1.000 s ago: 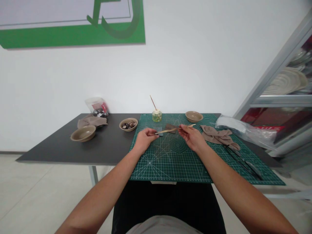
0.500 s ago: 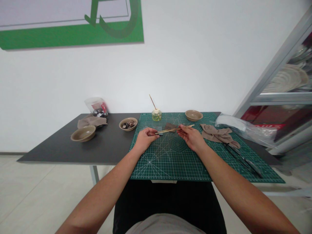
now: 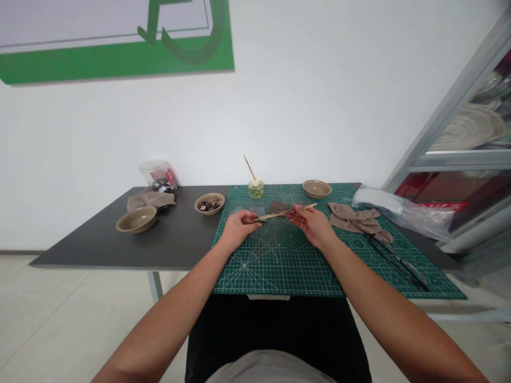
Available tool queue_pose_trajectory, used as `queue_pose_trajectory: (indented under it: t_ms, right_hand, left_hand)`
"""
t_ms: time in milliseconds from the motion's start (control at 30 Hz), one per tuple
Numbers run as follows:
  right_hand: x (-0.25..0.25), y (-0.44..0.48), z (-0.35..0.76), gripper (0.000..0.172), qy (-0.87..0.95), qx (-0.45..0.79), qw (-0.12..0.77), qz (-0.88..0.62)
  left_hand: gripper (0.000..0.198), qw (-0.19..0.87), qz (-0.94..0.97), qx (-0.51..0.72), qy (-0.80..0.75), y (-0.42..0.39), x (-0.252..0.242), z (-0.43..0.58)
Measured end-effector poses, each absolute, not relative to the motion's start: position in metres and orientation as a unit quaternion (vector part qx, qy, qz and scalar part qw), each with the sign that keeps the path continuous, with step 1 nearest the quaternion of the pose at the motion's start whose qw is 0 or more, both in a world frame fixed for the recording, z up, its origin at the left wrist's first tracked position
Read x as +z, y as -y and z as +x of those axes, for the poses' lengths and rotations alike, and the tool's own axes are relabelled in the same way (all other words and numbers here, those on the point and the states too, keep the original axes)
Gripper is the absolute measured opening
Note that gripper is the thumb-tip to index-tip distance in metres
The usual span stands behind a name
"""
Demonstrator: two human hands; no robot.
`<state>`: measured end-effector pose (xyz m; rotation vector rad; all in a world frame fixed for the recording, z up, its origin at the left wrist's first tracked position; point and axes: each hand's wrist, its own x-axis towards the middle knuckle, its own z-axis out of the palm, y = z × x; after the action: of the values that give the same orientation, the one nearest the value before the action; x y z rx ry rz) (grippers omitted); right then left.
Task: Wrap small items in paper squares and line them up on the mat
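My right hand [image 3: 313,224] pinches a thin wooden stick [image 3: 281,213] that slants down to the left over the green cutting mat [image 3: 279,266]. The stick's tip reaches my left hand [image 3: 238,226], whose fingers are curled on a small dark piece [image 3: 261,218] on the mat. What exactly that piece is I cannot make out. A brown scrap [image 3: 278,207] lies just behind the stick.
A small glass jar [image 3: 256,188] with a stick in it and a tan bowl [image 3: 316,188] stand at the mat's back. Left on the dark table [image 3: 120,244] are a bowl of pebbles [image 3: 209,202], another bowl [image 3: 136,218], a plastic tub [image 3: 159,175]. Cloth [image 3: 357,218], scissors [image 3: 399,263], a plastic bag [image 3: 399,213] lie right.
Both hands and the stick stay almost where they were; my left hand's fingers closed slightly more over the small piece. The view shifted a little.
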<state>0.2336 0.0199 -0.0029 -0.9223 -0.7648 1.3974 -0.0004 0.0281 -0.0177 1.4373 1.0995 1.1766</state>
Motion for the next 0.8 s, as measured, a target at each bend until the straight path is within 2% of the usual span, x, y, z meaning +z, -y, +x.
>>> queue_pose_trajectory:
  t_ms: [800]
  right_hand:
    - [0.0003, -0.0205, 0.2309, 0.009, 0.33, 0.62, 0.581, -0.412]
  left_hand:
    - [0.034, 0.491, 0.612, 0.434, -0.443, -0.0261, -0.0161, -0.0003]
